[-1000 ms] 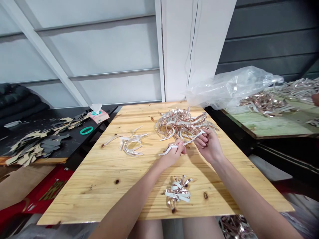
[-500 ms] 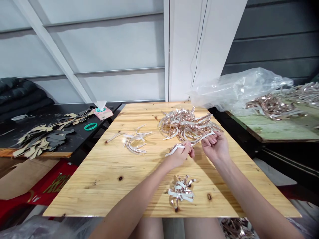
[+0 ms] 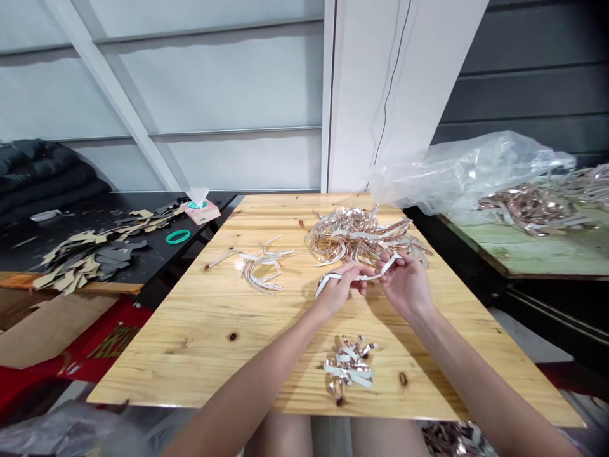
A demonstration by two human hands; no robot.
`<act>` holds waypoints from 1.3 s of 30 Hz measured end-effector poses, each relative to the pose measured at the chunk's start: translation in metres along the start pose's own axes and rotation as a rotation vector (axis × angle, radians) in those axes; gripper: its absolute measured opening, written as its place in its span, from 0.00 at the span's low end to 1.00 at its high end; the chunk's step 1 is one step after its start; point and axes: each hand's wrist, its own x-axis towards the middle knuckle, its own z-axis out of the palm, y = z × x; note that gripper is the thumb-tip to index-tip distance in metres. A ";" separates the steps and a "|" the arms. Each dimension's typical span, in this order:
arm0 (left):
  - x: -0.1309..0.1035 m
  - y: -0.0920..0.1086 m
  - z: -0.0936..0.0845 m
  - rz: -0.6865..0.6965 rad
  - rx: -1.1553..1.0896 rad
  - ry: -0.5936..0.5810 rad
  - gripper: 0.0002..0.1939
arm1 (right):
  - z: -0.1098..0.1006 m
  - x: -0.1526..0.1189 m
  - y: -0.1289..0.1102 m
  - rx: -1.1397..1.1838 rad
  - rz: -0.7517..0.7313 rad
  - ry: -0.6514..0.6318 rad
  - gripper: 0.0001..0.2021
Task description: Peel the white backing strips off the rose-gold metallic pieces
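A narrow white strip (image 3: 373,277) is stretched between my two hands, above the wooden table. My left hand (image 3: 340,285) pinches it between thumb and fingers, and its loose end curves out to the left. Near the other end, my right hand (image 3: 404,279) holds the strip with its fingers closed, palm turned partly up. Just beyond the hands lies a tangled heap of rose-gold and white strips (image 3: 352,231). A smaller bunch of pale thin strips (image 3: 261,270) rests to the left. Close to my body sits a small pile of short shiny pieces (image 3: 349,365).
At the left, a black table (image 3: 147,266) carries beige and grey scraps (image 3: 95,251), a green ring (image 3: 177,237) and a tissue pack (image 3: 202,211). To the right, a clear plastic bag (image 3: 457,168) and more shiny strips (image 3: 528,206) lie on a greenish table (image 3: 514,251).
My right hand has moved slightly left, closer to my left hand, and the strip between them sags more. The view has shifted a little; the piles look the same.
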 end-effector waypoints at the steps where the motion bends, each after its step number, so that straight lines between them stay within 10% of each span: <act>1: 0.000 0.000 0.000 -0.006 -0.019 -0.010 0.16 | 0.000 0.000 0.001 -0.005 0.029 -0.001 0.15; 12: 0.006 -0.006 0.002 -0.004 -0.086 0.138 0.21 | 0.003 -0.005 0.008 -0.002 0.193 0.046 0.14; 39: 0.008 -0.002 -0.004 -0.140 -0.096 0.239 0.17 | -0.013 -0.007 0.016 -0.688 -0.312 -0.367 0.09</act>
